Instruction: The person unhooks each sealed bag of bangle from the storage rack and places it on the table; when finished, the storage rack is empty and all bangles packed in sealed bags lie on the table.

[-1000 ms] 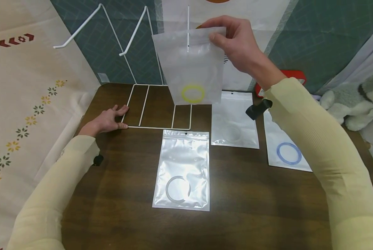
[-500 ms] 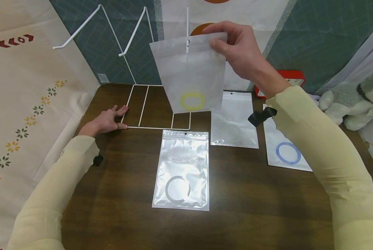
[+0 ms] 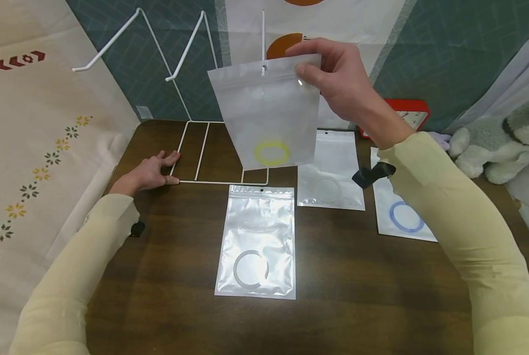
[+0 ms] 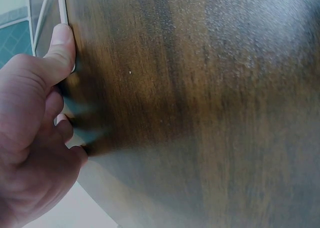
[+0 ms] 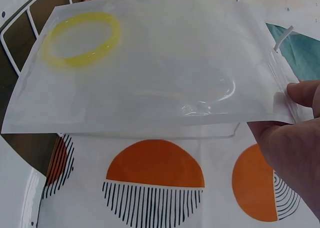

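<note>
My right hand [image 3: 341, 81] pinches the top right corner of a translucent white zip bag [image 3: 264, 108] with a yellow ring [image 3: 271, 153] inside. The bag hangs upright in front of a hook of the white wire rack [image 3: 223, 183]. In the right wrist view the hook tip [image 5: 284, 38] sticks out near the bag's top edge, by its hang hole. My left hand [image 3: 150, 172] rests on the left side of the rack's base, fingers spread over the side wire. In the left wrist view the thumb [image 4: 61, 43] presses on the front wire.
Several zip bags lie on the brown table [image 3: 357, 296]: one with a pale ring [image 3: 251, 269] in front, a white one [image 3: 331, 170] behind it, one with a blue ring [image 3: 406, 217] at right. Two bare hooks [image 3: 186, 47] project at left. A red clock [image 3: 408, 113] and plush toy [image 3: 499, 143] stand back right.
My right hand has moved down and toward me with the yellow-ring bag, along the hook. The bag tilts a little more. My left hand stays on the rack.
</note>
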`<state>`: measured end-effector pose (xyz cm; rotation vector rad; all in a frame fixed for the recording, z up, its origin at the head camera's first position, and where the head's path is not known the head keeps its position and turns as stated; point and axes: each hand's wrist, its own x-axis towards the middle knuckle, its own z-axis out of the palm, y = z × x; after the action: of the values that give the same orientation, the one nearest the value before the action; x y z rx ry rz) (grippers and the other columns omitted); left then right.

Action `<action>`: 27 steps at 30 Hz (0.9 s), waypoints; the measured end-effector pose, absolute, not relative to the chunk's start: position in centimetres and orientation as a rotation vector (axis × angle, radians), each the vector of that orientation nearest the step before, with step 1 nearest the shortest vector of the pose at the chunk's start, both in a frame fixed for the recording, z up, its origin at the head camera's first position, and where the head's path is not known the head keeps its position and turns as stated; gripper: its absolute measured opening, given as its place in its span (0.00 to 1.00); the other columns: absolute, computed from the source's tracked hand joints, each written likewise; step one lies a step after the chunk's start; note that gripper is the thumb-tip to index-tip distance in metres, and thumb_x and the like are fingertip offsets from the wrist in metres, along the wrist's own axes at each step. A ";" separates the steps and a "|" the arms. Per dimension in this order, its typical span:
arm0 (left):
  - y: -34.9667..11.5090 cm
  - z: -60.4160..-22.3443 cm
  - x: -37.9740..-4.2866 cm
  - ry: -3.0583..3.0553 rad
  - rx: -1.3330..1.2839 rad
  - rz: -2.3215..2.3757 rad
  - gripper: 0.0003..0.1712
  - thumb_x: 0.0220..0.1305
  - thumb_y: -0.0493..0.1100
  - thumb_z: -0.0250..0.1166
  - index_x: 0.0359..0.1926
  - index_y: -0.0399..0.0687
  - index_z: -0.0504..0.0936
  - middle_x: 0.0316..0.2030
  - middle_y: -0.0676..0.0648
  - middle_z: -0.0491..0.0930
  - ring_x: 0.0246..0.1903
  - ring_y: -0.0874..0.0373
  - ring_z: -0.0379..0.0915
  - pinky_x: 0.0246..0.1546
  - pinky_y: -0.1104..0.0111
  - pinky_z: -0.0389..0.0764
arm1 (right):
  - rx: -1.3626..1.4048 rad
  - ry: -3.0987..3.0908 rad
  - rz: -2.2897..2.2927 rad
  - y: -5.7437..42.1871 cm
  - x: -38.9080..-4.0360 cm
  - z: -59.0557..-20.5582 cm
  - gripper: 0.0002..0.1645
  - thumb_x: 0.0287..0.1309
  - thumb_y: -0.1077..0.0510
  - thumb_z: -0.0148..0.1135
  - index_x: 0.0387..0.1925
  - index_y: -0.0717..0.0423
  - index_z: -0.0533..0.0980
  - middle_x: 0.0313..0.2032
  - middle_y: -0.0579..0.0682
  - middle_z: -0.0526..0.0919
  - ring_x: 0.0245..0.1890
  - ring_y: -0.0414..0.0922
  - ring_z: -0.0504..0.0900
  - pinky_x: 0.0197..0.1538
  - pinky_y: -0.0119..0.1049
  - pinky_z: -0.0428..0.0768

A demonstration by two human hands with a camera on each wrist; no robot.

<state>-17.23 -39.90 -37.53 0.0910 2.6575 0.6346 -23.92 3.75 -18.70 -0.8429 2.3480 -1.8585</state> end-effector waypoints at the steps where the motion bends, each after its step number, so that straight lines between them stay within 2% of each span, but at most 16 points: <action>1: -39.9 -37.5 -17.2 2.659 0.094 0.633 0.52 0.65 0.48 0.70 0.78 0.44 0.47 0.73 0.24 0.37 0.70 0.21 0.31 0.65 0.32 0.40 | -0.847 2.342 -1.863 3.8 -23.8 -18.7 0.18 0.69 0.61 0.61 0.58 0.54 0.81 0.59 0.50 0.78 0.52 0.54 0.79 0.56 0.40 0.78; 27: -40.0 -37.6 -17.4 2.665 0.111 0.623 0.51 0.66 0.48 0.69 0.78 0.43 0.47 0.73 0.22 0.36 0.70 0.21 0.31 0.65 0.32 0.39 | -0.952 2.232 -1.927 4.5 -21.9 -18.3 0.16 0.68 0.65 0.60 0.55 0.57 0.82 0.56 0.55 0.79 0.51 0.55 0.80 0.55 0.41 0.80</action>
<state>-17.36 -39.97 -37.60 0.1114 2.6651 0.6232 -21.92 4.55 -18.28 -0.9519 2.2322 -1.9265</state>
